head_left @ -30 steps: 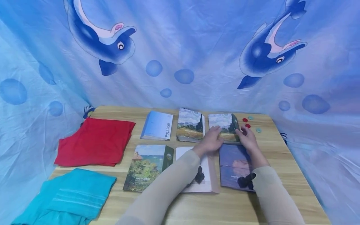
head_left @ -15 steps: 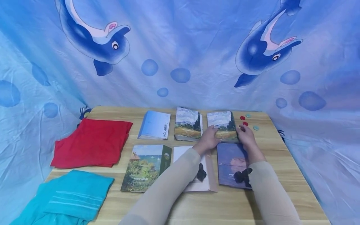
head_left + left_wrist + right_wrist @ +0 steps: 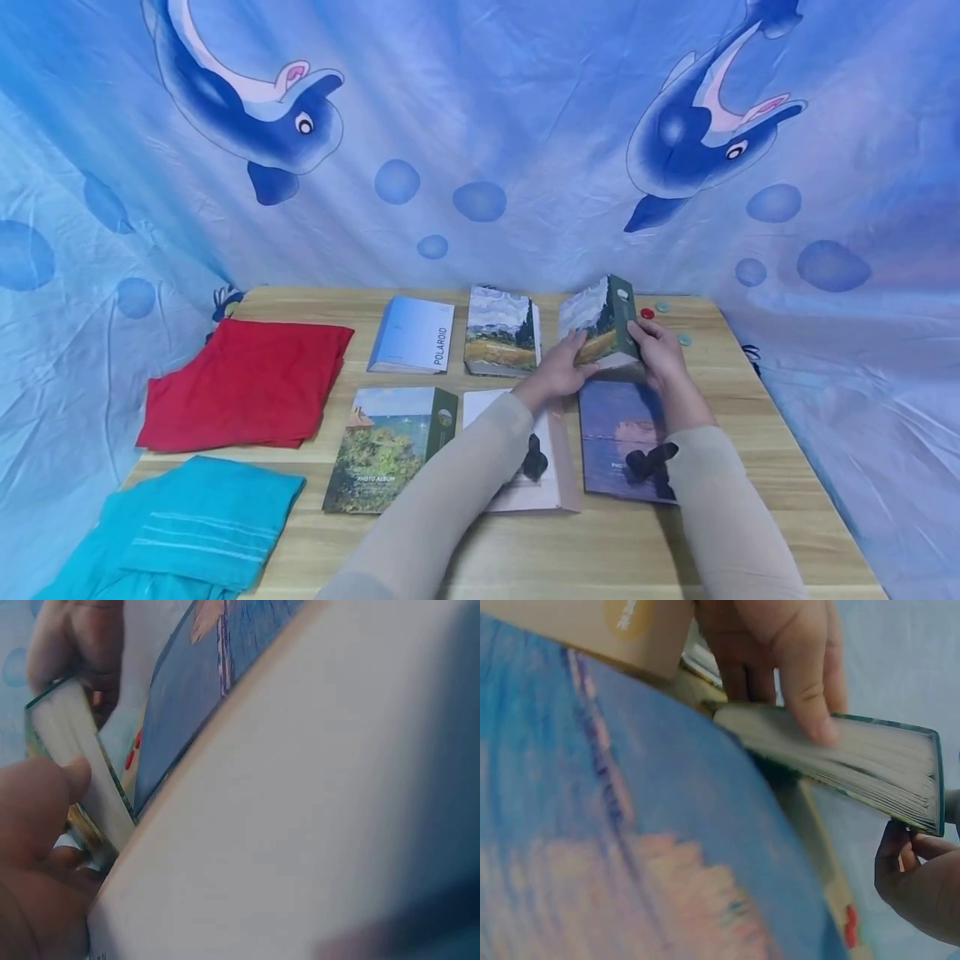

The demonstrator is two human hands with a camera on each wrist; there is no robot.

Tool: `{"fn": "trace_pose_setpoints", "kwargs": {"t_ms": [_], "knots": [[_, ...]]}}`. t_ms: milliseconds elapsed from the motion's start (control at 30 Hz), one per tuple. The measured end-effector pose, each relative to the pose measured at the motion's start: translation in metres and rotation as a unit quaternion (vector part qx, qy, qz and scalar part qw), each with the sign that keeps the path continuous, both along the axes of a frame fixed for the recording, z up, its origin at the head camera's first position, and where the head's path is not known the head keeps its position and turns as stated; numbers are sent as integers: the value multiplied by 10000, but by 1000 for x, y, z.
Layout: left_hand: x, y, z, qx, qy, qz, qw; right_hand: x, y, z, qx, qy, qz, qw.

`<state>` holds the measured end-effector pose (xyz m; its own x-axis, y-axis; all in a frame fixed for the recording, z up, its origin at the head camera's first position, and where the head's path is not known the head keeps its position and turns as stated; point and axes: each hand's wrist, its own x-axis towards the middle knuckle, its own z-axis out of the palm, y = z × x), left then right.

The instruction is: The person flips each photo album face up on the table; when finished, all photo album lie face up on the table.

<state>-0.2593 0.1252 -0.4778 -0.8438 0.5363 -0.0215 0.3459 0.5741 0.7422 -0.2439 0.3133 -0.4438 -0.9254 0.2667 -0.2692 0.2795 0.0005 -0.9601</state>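
A landscape-cover photo album point(image 3: 602, 323) stands tilted at the back right of the wooden table point(image 3: 757, 433), its right side raised clear of the surface while its near left edge sits low by the left hand, held between both hands. The left hand point(image 3: 557, 372) holds the album's near left corner, thumb curled over the page block, as the left wrist view shows point(image 3: 45, 791). The right hand point(image 3: 660, 354) grips the green spine side, fingers wrapped around the raised edge. Just in front of the tilted album lies a purple-cover album point(image 3: 624, 437), whose far edge runs right beneath the lifted one; the right wrist view shows the page block point(image 3: 840, 761) hanging above that purple cover point(image 3: 615, 847). Immediately left sits a matching landscape album point(image 3: 501, 332), then a Polaroid album point(image 3: 412, 335). Red and teal counters point(image 3: 647, 314) lie just behind the right hand, near the table's far edge. Bare wood stretches right of the hands to the table's edge. A red cloth point(image 3: 243, 383) and a teal towel point(image 3: 187, 525) occupy the far left, well apart.
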Motion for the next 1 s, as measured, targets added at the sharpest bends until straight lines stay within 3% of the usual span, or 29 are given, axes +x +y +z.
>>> {"fn": "trace_pose_setpoints", "kwargs": {"t_ms": [167,267,367,500,633,800,1000], "knots": [[2,0,8,564,55,100,9983,-1,-10,19,-282,463,-184,9984],[4,0,17,1161,-63,151,9931,1,-17,26,-327,648,-339,9968],[5,0,25,1621,57,205,9866,2,-25,29,-176,739,-366,9964],[4,-4,30,1707,358,133,9846,1,-34,25,-14,702,-437,9966],[5,-9,28,1809,132,120,9833,0,-42,18,-43,614,-530,9967],[4,-16,25,1997,74,173,9797,0,-45,7,-222,569,-312,9976],[3,-26,26,2427,-83,32,9701,0,-43,-7,105,149,543,9984]]}}
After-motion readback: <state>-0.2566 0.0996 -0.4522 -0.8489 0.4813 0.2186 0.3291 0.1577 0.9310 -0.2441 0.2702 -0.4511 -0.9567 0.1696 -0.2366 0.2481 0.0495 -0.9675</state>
